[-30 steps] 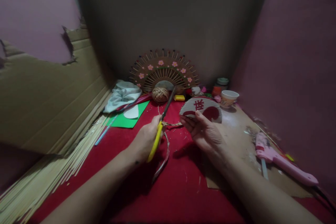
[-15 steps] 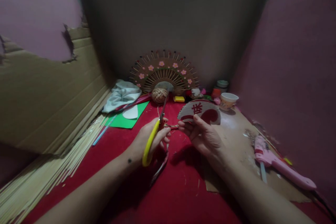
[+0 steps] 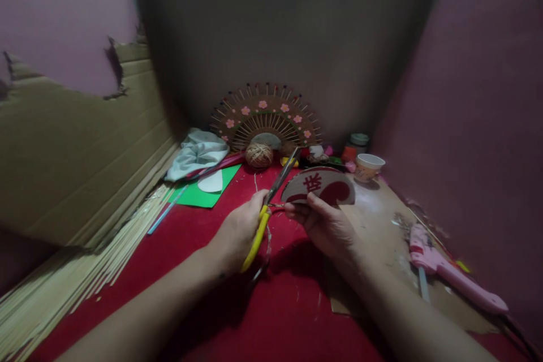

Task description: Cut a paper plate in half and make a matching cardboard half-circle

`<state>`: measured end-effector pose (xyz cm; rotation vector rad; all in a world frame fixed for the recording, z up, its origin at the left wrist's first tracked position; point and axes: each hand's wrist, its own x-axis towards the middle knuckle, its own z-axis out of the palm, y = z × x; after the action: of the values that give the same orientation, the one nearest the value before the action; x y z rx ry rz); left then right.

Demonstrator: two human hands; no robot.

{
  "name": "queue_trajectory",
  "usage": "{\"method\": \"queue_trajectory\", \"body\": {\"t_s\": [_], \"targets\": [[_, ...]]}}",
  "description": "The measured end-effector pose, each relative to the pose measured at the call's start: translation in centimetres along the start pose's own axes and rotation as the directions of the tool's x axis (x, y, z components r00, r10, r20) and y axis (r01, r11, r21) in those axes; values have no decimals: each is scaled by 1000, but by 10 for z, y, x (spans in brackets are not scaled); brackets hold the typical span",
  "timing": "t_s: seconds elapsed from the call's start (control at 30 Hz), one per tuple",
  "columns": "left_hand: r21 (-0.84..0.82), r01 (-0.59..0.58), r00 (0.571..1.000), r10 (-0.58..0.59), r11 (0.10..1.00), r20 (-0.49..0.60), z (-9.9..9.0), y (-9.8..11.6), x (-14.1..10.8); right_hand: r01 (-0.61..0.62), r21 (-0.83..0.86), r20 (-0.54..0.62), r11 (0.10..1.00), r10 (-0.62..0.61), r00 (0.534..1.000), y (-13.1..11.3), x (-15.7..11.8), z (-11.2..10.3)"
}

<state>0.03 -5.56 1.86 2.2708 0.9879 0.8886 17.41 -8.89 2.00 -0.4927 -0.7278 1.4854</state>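
Note:
My left hand [image 3: 242, 229] is closed round the yellow-handled scissors [image 3: 257, 237], whose blades point up and to the right. In my right hand [image 3: 328, 226] is a half-round cardboard piece [image 3: 326, 185] with red print, gripped by its lower edge between thumb and fingers. A thin braided cord [image 3: 268, 237] runs between the hands and hangs down below the scissors. Behind the blades lies a ball of twine [image 3: 259, 155].
A decorated fan [image 3: 263, 108] stands at the back wall. Left are pale sticks [image 3: 106, 260], green paper [image 3: 193, 195] and a light cloth [image 3: 198, 151]. Right are a paper cup [image 3: 369, 167], a cardboard sheet [image 3: 382, 220] and a pink glue gun [image 3: 449, 274].
The scissors have tilted to the right, their tips moving from the twine ball towards the cardboard piece. The cardboard piece has dropped slightly and shifted a little left.

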Motion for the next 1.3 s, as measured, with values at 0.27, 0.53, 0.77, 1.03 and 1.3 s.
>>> {"method": "queue_trajectory", "body": {"t_s": [0.27, 0.53, 0.77, 1.03, 1.3], "targets": [[254, -159, 987, 145, 954, 72, -2, 0, 1, 22, 29, -72, 999, -20, 997, -1, 3, 0], [433, -135, 990, 99, 891, 104, 0, -1, 2, 21, 31, -109, 999, -17, 994, -2, 2, 1], [517, -85, 995, 44, 852, 91, -3, 3, 1, 19, 27, -101, 999, -16, 995, -1, 3, -2], [616, -70, 994, 3, 784, 110, -2, 9, 0, 6, 28, -113, 1000, -3, 994, 0, 3, 0], [612, -95, 983, -24, 785, 183, -5, 12, 0, -13, 39, -115, 999, 17, 993, 0, 3, -1]]}}
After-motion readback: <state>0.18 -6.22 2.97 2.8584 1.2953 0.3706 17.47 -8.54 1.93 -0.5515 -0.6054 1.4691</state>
